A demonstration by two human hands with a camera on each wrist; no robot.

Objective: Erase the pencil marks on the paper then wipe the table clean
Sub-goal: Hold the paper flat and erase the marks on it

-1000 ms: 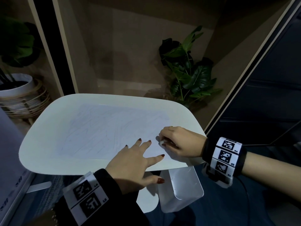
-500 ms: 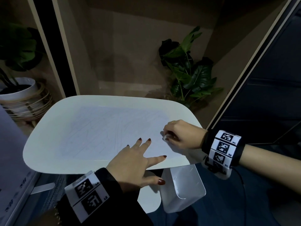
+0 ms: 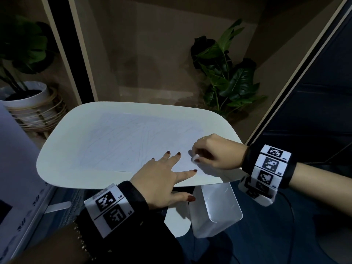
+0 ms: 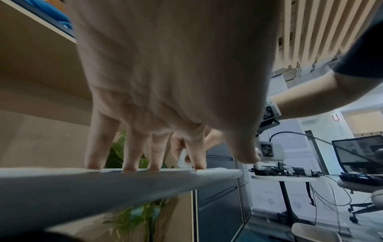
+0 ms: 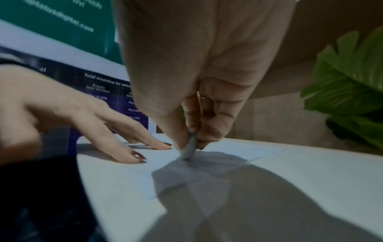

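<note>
Right hand [image 3: 215, 152] pinches a small white block eraser [image 3: 195, 158] between thumb and curled fingers, its lower end pressed to a white sheet of paper covered in faint pencil scribble [image 3: 133, 141], near the sheet's front right corner. Left hand [image 3: 162, 180] lies flat with fingers spread and straight, fingertips on the paper's front edge just beside the eraser, thumb hanging off the table's front edge; it grips nothing, only pins the sheet. The paper lies flat across the middle of a white rounded-corner tabletop [image 3: 62, 168], its right edge close to the table's right edge. Marks show over most of the sheet, so erasing looks barely begun and wiping is not yet started. Risks, as I judge them: only one corner is pinned, so a hard stroke away from the left hand could buckle or crease the thin sheet, or slide it toward the right edge; rubbing close to the left fingertips could knock them. No eraser crumbs can be made out in this dim light. No wiping cloth is in view. Around: a white open bin [image 3: 219, 208] below the table's front right corner, a green leafy plant [image 3: 226, 79] behind the right back corner, a white pot in a wire stand [image 3: 32, 105] at left. Nothing on the tabletop blocks the strokes.
</note>
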